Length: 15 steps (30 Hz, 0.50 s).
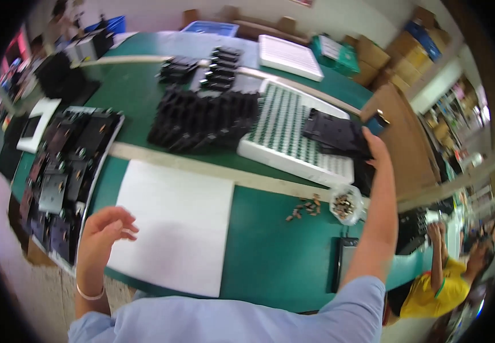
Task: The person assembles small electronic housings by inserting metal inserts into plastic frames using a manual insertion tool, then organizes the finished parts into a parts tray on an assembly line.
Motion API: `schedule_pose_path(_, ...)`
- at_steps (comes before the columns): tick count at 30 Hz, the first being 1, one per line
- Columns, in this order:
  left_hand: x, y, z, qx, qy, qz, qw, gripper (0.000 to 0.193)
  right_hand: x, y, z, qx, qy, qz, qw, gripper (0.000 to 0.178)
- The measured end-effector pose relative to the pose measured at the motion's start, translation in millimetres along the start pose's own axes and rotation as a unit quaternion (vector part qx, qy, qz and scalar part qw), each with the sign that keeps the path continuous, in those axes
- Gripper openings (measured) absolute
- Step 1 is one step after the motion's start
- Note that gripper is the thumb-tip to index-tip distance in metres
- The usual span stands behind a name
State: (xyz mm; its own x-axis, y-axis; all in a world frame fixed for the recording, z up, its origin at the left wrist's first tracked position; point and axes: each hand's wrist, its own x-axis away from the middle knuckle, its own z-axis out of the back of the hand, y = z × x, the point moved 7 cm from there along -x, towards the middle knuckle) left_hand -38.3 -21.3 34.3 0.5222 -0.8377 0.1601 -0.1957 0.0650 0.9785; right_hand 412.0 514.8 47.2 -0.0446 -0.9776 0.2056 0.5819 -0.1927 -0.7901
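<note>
Right of centre in the frame, flat black parts (334, 131) lay on the white tray (284, 166), immediately left of the right hand (378, 150), at their right edge; whether it was clamped on them could not be told. Lower left, the left hand (103, 233) curled loosely, fingers apart, beside the white sheet (173, 211).

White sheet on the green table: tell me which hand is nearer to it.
Left. The left hand is at the left edge of the white sheet; the right hand is well beyond its upper right, by the black flat parts.
</note>
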Motion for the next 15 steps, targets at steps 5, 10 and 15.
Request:
schedule_pose_path(5,5.7,6.5,10.6,-0.005,-0.006,-0.008,1.0,0.018,3.2,-40.7,53.0,0.452,0.279,0.467,0.707,0.048)
schedule_pose_path(10,14.2,-23.6,29.6,0.032,-0.003,-0.01,0.999,0.02,56.1,-108.3,8.2,0.024,0.161,0.443,0.882,0.034)
schedule_pose_path(15,31.8,-30.2,40.5,-0.01,0.063,-0.045,0.997,0.02,249.1,-194.6,-145.9,0.108,-0.003,0.601,0.792,0.017)
